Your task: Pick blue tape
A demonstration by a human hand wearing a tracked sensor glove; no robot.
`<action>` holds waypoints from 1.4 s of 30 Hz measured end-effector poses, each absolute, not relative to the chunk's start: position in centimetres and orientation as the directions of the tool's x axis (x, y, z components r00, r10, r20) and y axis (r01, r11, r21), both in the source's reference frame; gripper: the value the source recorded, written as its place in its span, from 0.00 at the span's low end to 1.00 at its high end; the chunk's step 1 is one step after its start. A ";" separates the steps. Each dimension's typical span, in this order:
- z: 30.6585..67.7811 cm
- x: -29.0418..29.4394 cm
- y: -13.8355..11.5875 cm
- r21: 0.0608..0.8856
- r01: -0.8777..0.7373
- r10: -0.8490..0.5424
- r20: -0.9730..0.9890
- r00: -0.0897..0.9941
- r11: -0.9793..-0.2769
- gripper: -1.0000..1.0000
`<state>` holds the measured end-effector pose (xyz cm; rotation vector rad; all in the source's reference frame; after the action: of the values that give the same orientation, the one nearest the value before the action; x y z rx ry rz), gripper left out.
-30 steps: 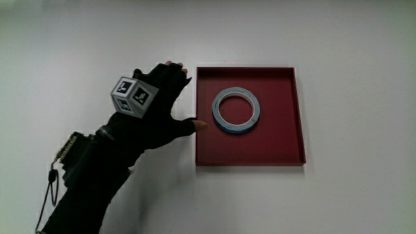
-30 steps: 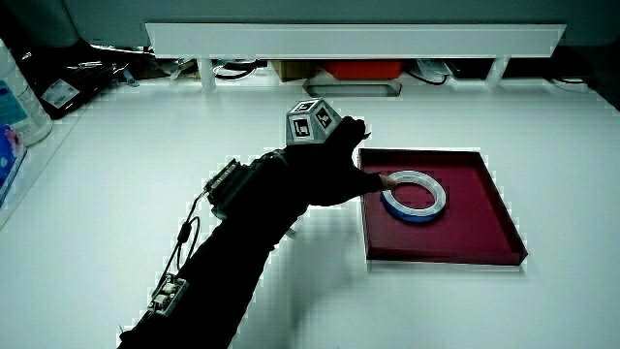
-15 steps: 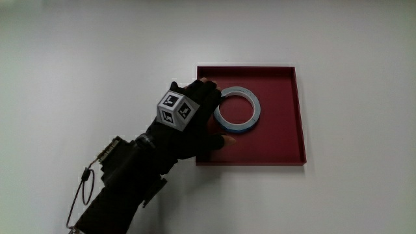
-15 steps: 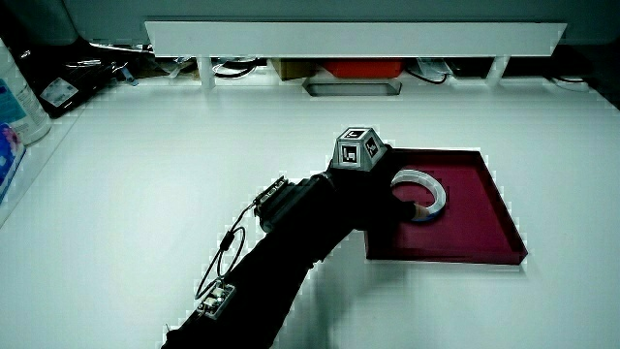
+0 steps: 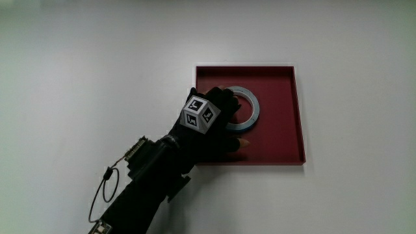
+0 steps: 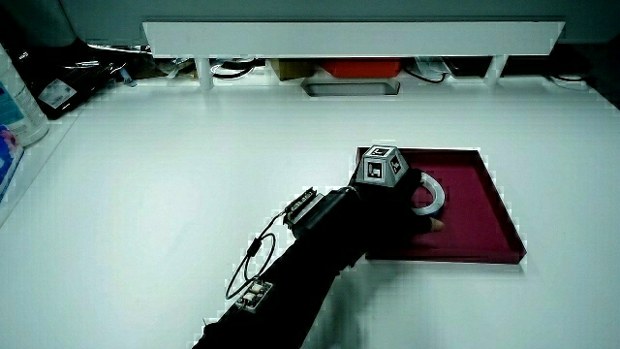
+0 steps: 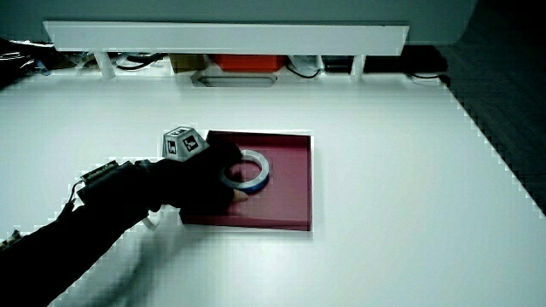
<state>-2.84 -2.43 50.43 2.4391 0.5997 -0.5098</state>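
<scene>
The blue tape (image 5: 251, 107) is a ring with a white top face, lying flat in a dark red tray (image 5: 281, 138). The hand (image 5: 220, 122) rests over the part of the ring nearest the person, with fingers curled over its rim and the thumb (image 5: 242, 140) on the tray floor just beside it. A patterned cube (image 5: 199, 114) sits on the hand's back. In both side views the tape (image 6: 432, 195) (image 7: 255, 167) shows partly under the hand (image 6: 397, 199) (image 7: 210, 172), still down in the tray (image 6: 477, 225) (image 7: 287, 198).
A low white partition (image 6: 354, 39) (image 7: 226, 34) runs along the table's edge farthest from the person, with cables and a red box (image 6: 358, 68) under it. A bottle (image 6: 15, 97) stands at the table's edge in a side view. A wire loop (image 5: 103, 190) hangs from the forearm.
The hand moved from beside the tray onto it and settled over the tape, its fingers closing on the ring. The tape and tray have not shifted.
</scene>
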 end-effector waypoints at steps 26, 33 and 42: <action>51.8 -0.5 -1.8 0.407 0.568 0.387 -0.445 0.808 -0.716 0.74; 51.7 -0.2 -1.5 0.356 0.576 0.423 -0.423 0.801 -0.736 0.90; 51.2 -0.3 -1.3 0.324 0.573 0.425 -0.427 0.798 -0.753 1.00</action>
<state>-0.28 -1.30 51.20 2.5421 0.7473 -0.4578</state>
